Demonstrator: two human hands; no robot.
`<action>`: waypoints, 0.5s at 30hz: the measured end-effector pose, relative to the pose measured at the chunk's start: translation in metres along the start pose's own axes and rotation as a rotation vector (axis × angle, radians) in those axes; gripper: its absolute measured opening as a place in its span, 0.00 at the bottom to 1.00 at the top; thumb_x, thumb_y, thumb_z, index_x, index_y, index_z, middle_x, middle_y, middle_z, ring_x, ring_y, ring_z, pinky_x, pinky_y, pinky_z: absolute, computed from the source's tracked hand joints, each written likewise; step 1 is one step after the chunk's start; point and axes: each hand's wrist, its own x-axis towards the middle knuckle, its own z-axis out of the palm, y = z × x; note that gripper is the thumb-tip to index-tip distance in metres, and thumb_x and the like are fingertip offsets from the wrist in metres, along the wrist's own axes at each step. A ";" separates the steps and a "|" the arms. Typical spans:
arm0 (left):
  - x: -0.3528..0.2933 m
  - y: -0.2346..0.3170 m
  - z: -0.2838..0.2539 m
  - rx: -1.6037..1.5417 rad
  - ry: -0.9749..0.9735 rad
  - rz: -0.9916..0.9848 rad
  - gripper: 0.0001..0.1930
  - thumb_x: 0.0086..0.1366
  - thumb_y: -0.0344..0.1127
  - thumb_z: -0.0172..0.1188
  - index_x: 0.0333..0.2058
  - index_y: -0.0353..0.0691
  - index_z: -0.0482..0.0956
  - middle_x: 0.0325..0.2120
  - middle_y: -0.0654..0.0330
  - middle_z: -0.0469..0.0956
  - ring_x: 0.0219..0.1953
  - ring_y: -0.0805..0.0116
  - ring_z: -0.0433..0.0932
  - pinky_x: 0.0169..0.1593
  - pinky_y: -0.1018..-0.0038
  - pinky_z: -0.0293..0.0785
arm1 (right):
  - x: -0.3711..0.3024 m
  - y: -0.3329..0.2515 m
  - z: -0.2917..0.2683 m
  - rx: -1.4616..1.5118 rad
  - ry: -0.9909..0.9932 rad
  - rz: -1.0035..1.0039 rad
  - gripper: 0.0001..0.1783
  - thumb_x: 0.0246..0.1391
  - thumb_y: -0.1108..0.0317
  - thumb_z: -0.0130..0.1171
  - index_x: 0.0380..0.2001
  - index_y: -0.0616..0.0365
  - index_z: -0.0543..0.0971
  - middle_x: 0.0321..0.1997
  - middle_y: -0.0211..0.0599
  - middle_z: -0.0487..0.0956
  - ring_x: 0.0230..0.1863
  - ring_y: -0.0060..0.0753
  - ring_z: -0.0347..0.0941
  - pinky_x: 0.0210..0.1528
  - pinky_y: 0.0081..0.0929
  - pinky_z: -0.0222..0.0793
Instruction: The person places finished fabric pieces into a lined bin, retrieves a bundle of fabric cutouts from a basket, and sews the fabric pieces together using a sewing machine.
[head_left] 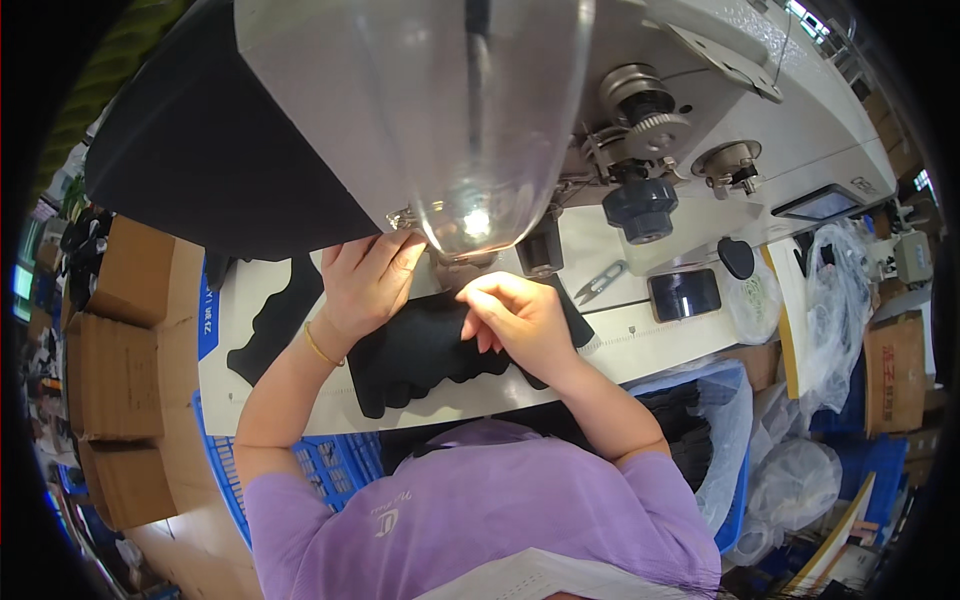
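A white sewing machine fills the upper part of the view, with a clear guard and a bright lamp over its needle area. My left hand reaches up to the small metal parts left of the guard, fingers bent and together; what the fingertips hold is hidden. Just right of the guard's lower end, my right hand is closed in a pinch, and anything in it is too small to make out. Beneath both hands a black fabric piece with a wavy near edge lies on the white table.
Another black fabric piece lies left of my left forearm. Thread snips and a dark phone lie to the right. Blue baskets stand below the table's front edge. Cardboard boxes line the left side.
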 end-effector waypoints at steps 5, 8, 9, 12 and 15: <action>-0.034 -0.025 0.005 -0.359 -0.057 -0.465 0.13 0.58 0.36 0.65 0.39 0.37 0.81 0.33 0.58 0.79 0.35 0.59 0.76 0.43 0.65 0.69 | -0.018 0.001 -0.033 -1.214 0.312 -0.220 0.17 0.46 0.64 0.69 0.37 0.60 0.80 0.39 0.39 0.73 0.42 0.41 0.72 0.43 0.36 0.72; -0.072 -0.042 0.022 -0.546 -0.212 -0.905 0.10 0.63 0.34 0.60 0.38 0.32 0.79 0.35 0.58 0.80 0.38 0.63 0.77 0.44 0.67 0.71 | -0.020 0.013 -0.045 -1.145 0.166 -0.166 0.20 0.44 0.66 0.71 0.40 0.62 0.78 0.42 0.41 0.70 0.47 0.43 0.70 0.46 0.38 0.70; -0.074 -0.045 0.025 -0.773 -0.233 -1.165 0.10 0.64 0.33 0.60 0.39 0.31 0.79 0.36 0.60 0.81 0.39 0.66 0.78 0.44 0.68 0.71 | -0.020 0.014 -0.046 -1.113 0.128 -0.195 0.20 0.43 0.67 0.71 0.40 0.62 0.78 0.41 0.40 0.70 0.46 0.44 0.70 0.45 0.38 0.70; -0.063 -0.038 0.022 -0.842 -0.222 -1.174 0.09 0.64 0.30 0.59 0.40 0.30 0.79 0.38 0.61 0.81 0.41 0.71 0.77 0.45 0.71 0.72 | -0.021 0.015 -0.042 -1.224 0.129 -0.263 0.21 0.43 0.68 0.72 0.41 0.62 0.77 0.41 0.40 0.69 0.46 0.44 0.70 0.46 0.37 0.70; -0.051 -0.048 0.001 -0.524 -0.134 -0.890 0.09 0.63 0.28 0.60 0.41 0.31 0.80 0.38 0.60 0.82 0.40 0.71 0.78 0.46 0.73 0.73 | -0.022 0.020 -0.042 -1.096 0.170 -0.305 0.19 0.44 0.67 0.71 0.38 0.63 0.77 0.40 0.40 0.70 0.44 0.44 0.70 0.45 0.37 0.70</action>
